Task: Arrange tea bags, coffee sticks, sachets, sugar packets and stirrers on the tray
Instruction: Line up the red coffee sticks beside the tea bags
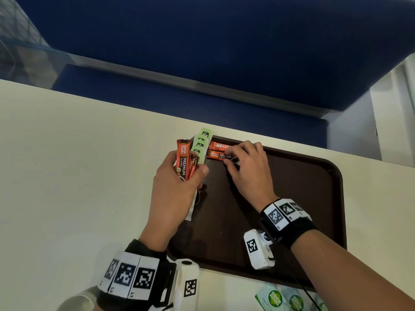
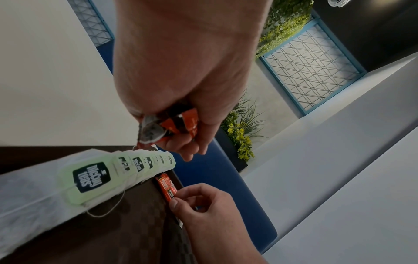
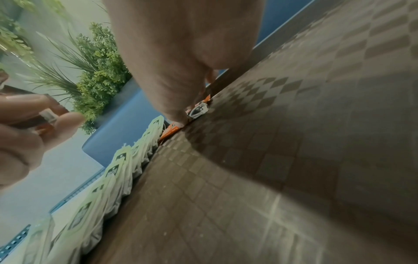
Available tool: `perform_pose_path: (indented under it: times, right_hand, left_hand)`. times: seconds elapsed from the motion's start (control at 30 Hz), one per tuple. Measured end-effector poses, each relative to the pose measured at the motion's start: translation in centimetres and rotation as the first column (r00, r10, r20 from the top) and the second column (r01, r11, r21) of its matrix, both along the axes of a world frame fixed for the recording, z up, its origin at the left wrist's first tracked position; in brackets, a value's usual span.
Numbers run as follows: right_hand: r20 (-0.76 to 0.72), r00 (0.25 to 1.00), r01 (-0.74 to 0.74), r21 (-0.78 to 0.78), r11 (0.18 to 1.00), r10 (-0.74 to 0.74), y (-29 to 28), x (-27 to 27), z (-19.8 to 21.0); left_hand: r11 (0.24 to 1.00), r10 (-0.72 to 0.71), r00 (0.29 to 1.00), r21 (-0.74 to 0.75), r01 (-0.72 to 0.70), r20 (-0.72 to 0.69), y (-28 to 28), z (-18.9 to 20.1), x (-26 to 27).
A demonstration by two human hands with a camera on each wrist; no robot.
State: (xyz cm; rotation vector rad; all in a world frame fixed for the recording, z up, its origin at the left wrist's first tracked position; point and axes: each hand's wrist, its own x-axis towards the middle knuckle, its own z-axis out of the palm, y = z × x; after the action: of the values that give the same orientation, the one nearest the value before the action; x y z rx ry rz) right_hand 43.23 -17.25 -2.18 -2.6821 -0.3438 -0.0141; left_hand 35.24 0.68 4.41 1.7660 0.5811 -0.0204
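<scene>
A dark brown tray (image 1: 292, 187) lies on the pale table. Green-tagged tea bags (image 1: 200, 142) overlap in a row along its left edge, also seen in the left wrist view (image 2: 135, 164) and the right wrist view (image 3: 122, 160). My left hand (image 1: 190, 171) grips a bundle of orange coffee sticks (image 1: 183, 161) upright just left of that row; the bundle (image 2: 178, 125) pokes out of its fist. Two coffee sticks lie in the tray's far left corner: a Nescafe one (image 1: 219, 145) and a Great Taste one (image 1: 216, 155). My right hand (image 1: 229, 157) pinches the Great Taste stick (image 2: 167, 187) by its near end.
Green and white sachets (image 1: 283, 299) lie on the table at the bottom right, near the tray's front edge. A blue padded bench (image 1: 202, 63) runs beyond the table's far edge. The tray floor (image 3: 271, 160) right of the sticks is bare.
</scene>
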Motion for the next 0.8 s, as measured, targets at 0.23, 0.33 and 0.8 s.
perform_pose_path:
  times: [0.23, 0.33, 0.8]
  right_hand:
    - [-0.020, 1.000, 0.018, 0.007, 1.000, -0.018, 0.0, 0.0, 0.2]
    - [-0.042, 0.998, 0.055, 0.161, 0.986, -0.048, 0.0, -0.7, 1.2]
    - [-0.594, 0.742, 0.409, 0.768, 0.492, 0.310, -1.4, -4.2, 7.5]
  left_hand:
    - [0.999, -0.003, 1.000, -0.035, 0.003, -0.004, -0.2, 0.5, 0.1]
    - [0.995, 0.006, 1.000, -0.096, -0.007, -0.013, -0.4, 0.7, 0.2]
    - [0.920, -0.107, 0.994, -0.381, 0.090, -0.025, -2.2, 2.6, 0.6]
